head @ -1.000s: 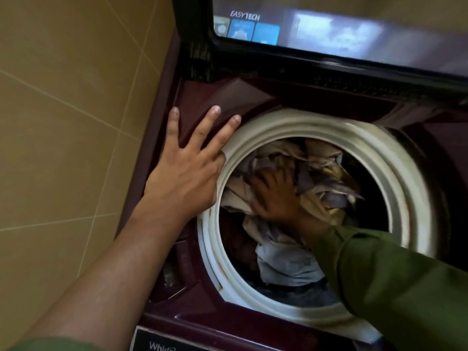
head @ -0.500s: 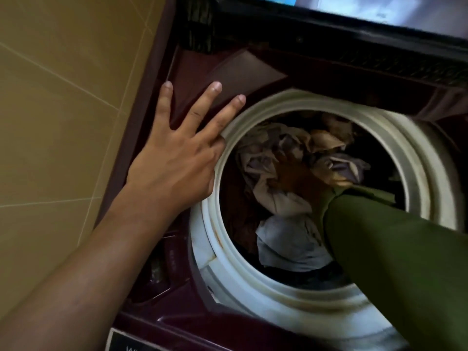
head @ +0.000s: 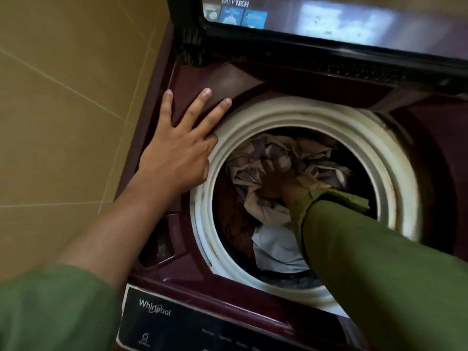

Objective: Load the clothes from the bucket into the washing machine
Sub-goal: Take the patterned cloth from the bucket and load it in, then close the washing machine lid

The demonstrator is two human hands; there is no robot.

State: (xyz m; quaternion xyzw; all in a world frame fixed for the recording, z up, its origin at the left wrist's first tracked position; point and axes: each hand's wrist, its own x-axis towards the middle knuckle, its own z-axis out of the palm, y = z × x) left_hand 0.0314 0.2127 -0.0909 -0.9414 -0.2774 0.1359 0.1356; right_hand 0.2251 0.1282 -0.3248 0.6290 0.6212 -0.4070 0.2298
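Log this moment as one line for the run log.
left hand: flat, bracing on washing machine top | right hand: inside drum, pressing clothes | lid: open | bucket: not in view

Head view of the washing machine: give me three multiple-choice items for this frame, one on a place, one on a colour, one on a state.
1. Where does the left hand rest?
A. On the machine's maroon top beside the white drum rim
B. Inside the drum
C. On the raised lid

2. What colour is the sleeve on the right arm?
A. White
B. Green
C. Red

3. What state is the lid in?
A. Shut
B. Raised open
C. Removed

Answers: 1 A, the fingers lie spread flat on the top panel at the rim's edge. 2 B, the cuff above the right hand, which is down among the clothes, is olive green. 3 B, it stands up behind the exposed drum.
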